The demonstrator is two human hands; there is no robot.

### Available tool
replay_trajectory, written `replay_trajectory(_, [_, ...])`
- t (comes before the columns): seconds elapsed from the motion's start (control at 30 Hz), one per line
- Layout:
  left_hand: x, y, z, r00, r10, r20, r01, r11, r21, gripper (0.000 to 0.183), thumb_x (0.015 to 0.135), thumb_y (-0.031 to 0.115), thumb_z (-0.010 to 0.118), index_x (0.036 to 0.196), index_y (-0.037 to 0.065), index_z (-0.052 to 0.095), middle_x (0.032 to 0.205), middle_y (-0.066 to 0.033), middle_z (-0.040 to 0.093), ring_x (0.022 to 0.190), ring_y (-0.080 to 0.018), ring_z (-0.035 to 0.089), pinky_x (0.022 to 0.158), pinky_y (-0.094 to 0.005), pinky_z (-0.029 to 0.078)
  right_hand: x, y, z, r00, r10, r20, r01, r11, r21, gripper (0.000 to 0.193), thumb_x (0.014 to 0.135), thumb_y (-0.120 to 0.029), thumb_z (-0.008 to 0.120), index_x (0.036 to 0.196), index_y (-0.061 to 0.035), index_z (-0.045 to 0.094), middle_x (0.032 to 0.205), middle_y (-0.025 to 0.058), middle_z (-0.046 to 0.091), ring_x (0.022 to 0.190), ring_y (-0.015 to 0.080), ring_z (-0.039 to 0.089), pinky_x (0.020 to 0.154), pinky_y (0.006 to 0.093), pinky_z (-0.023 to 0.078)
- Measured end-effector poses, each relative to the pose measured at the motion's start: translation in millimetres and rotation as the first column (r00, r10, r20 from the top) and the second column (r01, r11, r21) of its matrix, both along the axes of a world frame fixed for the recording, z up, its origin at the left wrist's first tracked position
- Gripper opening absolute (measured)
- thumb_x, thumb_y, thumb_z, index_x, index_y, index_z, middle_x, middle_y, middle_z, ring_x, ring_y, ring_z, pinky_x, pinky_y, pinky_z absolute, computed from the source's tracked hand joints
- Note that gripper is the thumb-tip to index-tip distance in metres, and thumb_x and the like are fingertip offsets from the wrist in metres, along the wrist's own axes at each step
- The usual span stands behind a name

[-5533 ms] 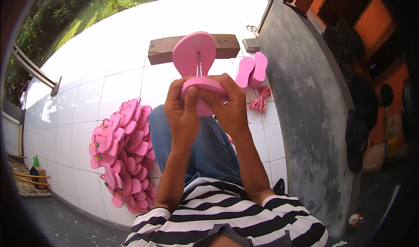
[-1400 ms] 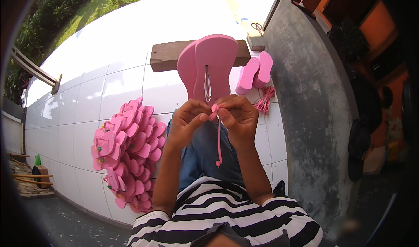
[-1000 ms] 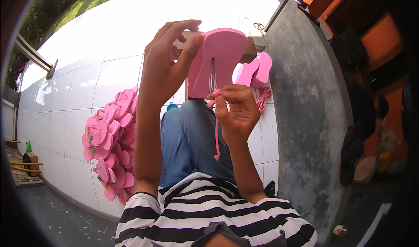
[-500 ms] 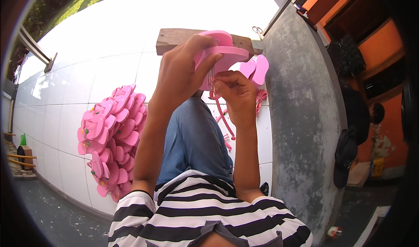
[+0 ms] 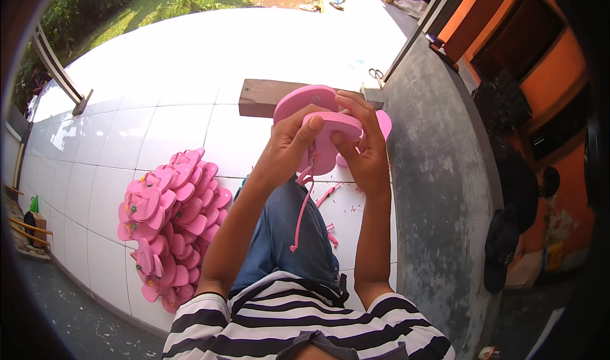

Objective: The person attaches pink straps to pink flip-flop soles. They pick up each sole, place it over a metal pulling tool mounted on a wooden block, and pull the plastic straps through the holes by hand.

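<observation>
Pink flip-flop soles are held up in front of me above my knee. The nearer sole [image 5: 325, 151] faces me, and a second sole [image 5: 298, 103] shows behind it. My left hand [image 5: 286, 145] is closed on the left edge of the nearer sole, its thumb along the rim. My right hand [image 5: 367, 145] grips the right side, with the thumb pressed on the nearer sole's face and the fingers reaching behind. A thin pink strap [image 5: 301, 219] hangs loose from the nearer sole; where it passes through is partly hidden by my left hand.
A heap of pink flip-flops [image 5: 175, 223] lies on white tiles to the left. Behind the soles sits a wooden block [image 5: 259, 99], with scissors [image 5: 376, 75] beyond it. Loose pink straps [image 5: 332, 234] and scraps lie right of my knee. A grey concrete ledge [image 5: 438, 182] borders the right.
My right hand has let go of the strap and moved up onto the right side of the sole. The strap now dangles free. The view has tilted up, showing more of the yard.
</observation>
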State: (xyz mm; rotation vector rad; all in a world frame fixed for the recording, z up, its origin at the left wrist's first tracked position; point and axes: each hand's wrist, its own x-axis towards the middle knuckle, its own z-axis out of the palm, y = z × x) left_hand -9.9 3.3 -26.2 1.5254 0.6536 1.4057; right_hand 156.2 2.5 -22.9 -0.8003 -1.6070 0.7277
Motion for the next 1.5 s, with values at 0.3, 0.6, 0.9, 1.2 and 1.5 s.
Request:
replay_trajectory(0.3, [8,-11,-11,0.994,0.058,0.092,-0.056,0.998,-0.021,0.042,0.104,0.042,0.049,0.102,0.003,0.066,0.082,0.0052,0.055,0.073,-0.0023,0.045,0.063,-0.0206,0.038,-15,-1,-25,0.906,0.281,-0.316,-0.331,0.936,-0.117,0.036,0.089,-0.011,0.071,0.124,-0.0051,0.062,0.121,0.0063,0.063,0.110,0.0139,0.060,0.091,0.0303,0.053])
replay_trajectory(0.6, [23,-29,-10,0.967,0.199,0.162,-0.185,0.978,-0.099,0.044,0.103,0.043,0.051,0.086,0.004,0.063,0.071,0.0064,0.052,0.066,-0.0018,0.043,0.056,-0.0220,0.037,-35,-29,-21,0.906,0.083,-0.414,-0.181,0.962,-0.203,0.024,0.092,-0.012,0.068,0.113,0.0010,0.065,0.103,0.0067,0.069,0.092,0.0132,0.065,0.081,0.0279,0.054])
replay_trajectory(0.9, [22,-49,-15,0.958,0.254,0.135,-0.251,0.967,-0.044,0.038,0.102,0.033,0.056,0.103,-0.004,0.068,0.088,-0.0066,0.069,0.083,-0.0114,0.062,0.077,-0.0265,0.049,-37,-44,-25,0.927,0.053,-0.372,-0.144,0.965,-0.221,0.025,0.089,-0.009,0.071,0.113,-0.0013,0.067,0.111,0.0085,0.070,0.101,0.0147,0.064,0.090,0.0300,0.051])
replay_trajectory(1.2, [30,-45,-16,0.944,0.313,0.101,-0.305,0.948,-0.086,0.035,0.101,0.030,0.056,0.099,-0.004,0.067,0.082,-0.0075,0.069,0.077,-0.0085,0.060,0.069,-0.0257,0.048,-32,-39,-26,0.930,-0.021,-0.367,-0.102,0.944,-0.313,0.024,0.088,-0.009,0.071,0.111,-0.0008,0.067,0.102,0.0060,0.069,0.093,0.0117,0.064,0.083,0.0274,0.052])
replay_trajectory(1.5, [22,-142,-35,0.982,0.186,0.007,-0.184,0.975,-0.126,0.044,0.103,0.037,0.052,0.103,-0.004,0.066,0.076,-0.0054,0.066,0.072,-0.0063,0.056,0.064,-0.0263,0.047,-17,-142,-49,0.945,0.016,-0.328,-0.124,0.942,-0.312,0.034,0.087,-0.015,0.077,0.114,-0.0008,0.063,0.103,0.0076,0.069,0.095,0.0134,0.065,0.086,0.0300,0.053])
